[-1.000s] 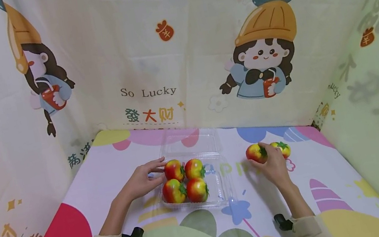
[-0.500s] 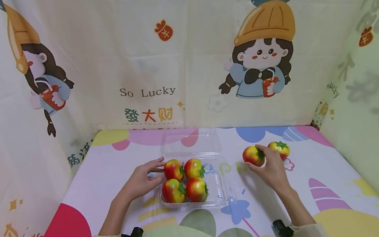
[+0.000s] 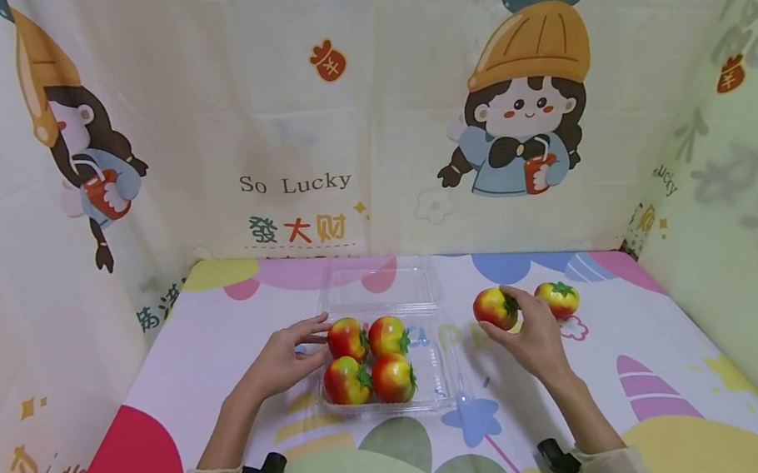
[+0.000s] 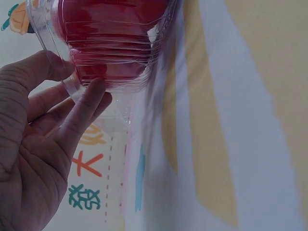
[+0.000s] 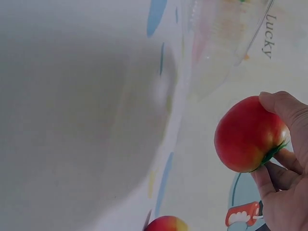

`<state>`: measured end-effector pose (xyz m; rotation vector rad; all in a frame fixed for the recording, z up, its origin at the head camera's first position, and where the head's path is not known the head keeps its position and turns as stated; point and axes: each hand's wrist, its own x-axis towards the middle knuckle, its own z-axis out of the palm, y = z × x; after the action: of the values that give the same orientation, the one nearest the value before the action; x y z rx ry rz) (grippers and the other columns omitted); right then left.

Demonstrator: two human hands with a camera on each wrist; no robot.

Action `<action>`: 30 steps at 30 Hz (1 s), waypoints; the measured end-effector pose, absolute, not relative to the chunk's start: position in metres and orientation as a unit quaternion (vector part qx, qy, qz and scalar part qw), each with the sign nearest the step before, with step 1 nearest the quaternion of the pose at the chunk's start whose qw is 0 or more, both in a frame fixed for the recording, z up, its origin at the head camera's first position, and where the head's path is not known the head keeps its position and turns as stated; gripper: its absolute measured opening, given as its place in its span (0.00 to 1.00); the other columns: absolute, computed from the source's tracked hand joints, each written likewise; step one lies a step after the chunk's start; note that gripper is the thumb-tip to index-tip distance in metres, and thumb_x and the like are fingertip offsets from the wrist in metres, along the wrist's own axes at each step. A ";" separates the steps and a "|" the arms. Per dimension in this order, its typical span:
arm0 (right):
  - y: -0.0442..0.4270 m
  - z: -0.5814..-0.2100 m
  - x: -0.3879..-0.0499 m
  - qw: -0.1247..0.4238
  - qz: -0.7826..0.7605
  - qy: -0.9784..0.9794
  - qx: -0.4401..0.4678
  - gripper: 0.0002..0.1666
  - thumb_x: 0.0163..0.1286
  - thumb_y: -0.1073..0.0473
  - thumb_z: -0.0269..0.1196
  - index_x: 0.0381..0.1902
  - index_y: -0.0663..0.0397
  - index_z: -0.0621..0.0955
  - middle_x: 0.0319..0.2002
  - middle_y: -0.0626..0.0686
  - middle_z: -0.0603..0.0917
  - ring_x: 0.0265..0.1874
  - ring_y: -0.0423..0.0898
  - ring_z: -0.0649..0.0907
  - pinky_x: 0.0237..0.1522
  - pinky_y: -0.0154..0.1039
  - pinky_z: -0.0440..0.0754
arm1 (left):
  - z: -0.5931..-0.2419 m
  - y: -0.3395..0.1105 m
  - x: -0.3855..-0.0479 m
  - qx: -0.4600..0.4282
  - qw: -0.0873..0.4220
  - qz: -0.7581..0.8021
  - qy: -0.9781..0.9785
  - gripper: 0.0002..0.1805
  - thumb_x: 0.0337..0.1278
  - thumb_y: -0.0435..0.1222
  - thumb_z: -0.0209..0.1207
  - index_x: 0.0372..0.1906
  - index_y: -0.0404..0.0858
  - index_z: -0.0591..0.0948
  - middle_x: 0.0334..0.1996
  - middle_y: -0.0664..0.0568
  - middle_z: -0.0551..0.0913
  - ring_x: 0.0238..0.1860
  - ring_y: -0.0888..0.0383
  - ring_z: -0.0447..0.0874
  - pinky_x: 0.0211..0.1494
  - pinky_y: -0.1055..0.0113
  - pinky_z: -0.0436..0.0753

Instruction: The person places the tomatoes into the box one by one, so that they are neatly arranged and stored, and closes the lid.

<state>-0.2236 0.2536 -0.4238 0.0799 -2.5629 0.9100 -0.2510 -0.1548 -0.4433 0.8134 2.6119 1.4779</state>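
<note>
The desk (image 3: 671, 337) wears a brightly printed cover. Left of its middle sits a transparent plastic container (image 3: 435, 374), its hinged lid (image 3: 419, 282) laid back toward the desk's far edge. The left hand (image 3: 284, 360) pinches the container's left rim between thumb and fingertips. The right hand (image 3: 538, 339) grips a tomato (image 3: 492, 308) between thumb and fingers, raised above the right half of the desk.

That tomato is round, smooth and slightly glossy, yellow and red from above (deep red nearly all over in the right wrist view, turning yellowish near the stem end). Four similar tomatoes (image 3: 393, 378) stand two by two toward the container's left edge, each streaked red and yellow. Another tomato (image 3: 558, 300), yellow on top with red patches, rests just beyond the right hand, toward the desk's far right corner. Smallest is the gripped tomato's green leafy cap (image 5: 274, 153), turned toward the palm.
</note>
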 end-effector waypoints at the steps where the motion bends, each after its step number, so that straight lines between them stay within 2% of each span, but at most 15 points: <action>1: 0.252 -0.423 -0.224 0.213 0.327 -0.920 0.034 0.42 0.58 0.59 0.77 0.67 0.66 0.74 0.63 0.67 0.79 0.62 0.65 0.74 0.67 0.64 0.72 | -0.443 -0.155 -0.251 0.262 0.016 0.475 0.840 0.27 0.65 0.31 0.65 0.68 0.34 0.78 0.71 0.37 0.73 0.58 0.42 0.84 0.51 0.59 0.89; 7: 0.244 -0.421 -0.223 0.228 0.330 -0.914 0.053 0.42 0.57 0.59 0.78 0.67 0.67 0.75 0.63 0.67 0.80 0.59 0.64 0.75 0.64 0.63 0.74 | -0.442 -0.155 -0.251 0.261 0.016 0.473 0.841 0.26 0.65 0.32 0.65 0.68 0.34 0.78 0.71 0.37 0.72 0.58 0.42 0.84 0.52 0.58 0.88; 19: 0.226 -0.412 -0.218 0.208 0.350 -0.912 0.051 0.42 0.58 0.56 0.78 0.68 0.61 0.75 0.60 0.63 0.81 0.58 0.60 0.75 0.64 0.61 0.76 | -0.442 -0.154 -0.252 0.264 0.015 0.472 0.841 0.27 0.65 0.31 0.65 0.68 0.34 0.77 0.69 0.38 0.75 0.58 0.42 0.84 0.51 0.58 0.88; 30: 0.212 -0.412 -0.217 0.215 0.364 -0.901 0.097 0.42 0.57 0.57 0.79 0.67 0.59 0.76 0.59 0.61 0.81 0.56 0.57 0.76 0.61 0.59 0.79 | -0.443 -0.155 -0.251 0.269 0.013 0.475 0.838 0.27 0.65 0.31 0.65 0.68 0.33 0.77 0.69 0.37 0.75 0.58 0.42 0.85 0.52 0.58 0.88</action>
<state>-0.2169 0.2118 -0.4116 0.2693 -2.4999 1.0087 -0.2512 -0.1549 -0.4431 0.8374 2.6120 1.4794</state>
